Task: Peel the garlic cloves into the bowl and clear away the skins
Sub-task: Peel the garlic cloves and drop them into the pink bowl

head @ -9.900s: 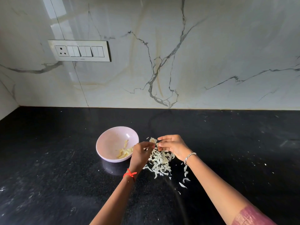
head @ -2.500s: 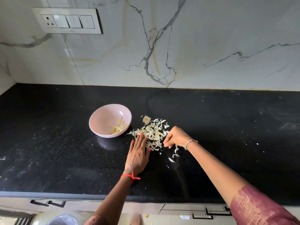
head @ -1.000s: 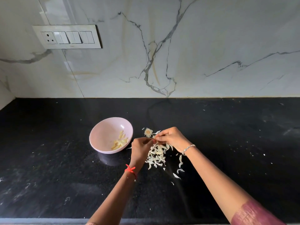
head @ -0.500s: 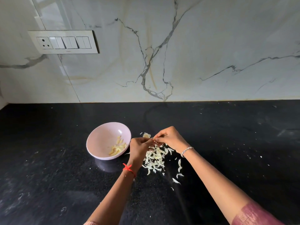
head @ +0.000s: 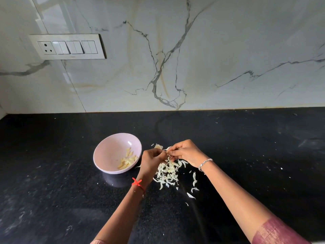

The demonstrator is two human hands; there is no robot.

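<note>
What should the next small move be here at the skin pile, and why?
Left hand and right hand pinch one small piece, seemingly a clove, above the skin pile; likely strip its skin and drop it into the pink bowl.

Soft, even daylight. A window-like glare patch sits at eleven o'clock on the glossy white marble backsplash (head: 211, 50). The black speckled stone counter (head: 52, 199) carries faint sheen and weak shadows. Straight lines bow toward nine and three o'clock; the centre looks slightly soft, perhaps motion blur.
</note>
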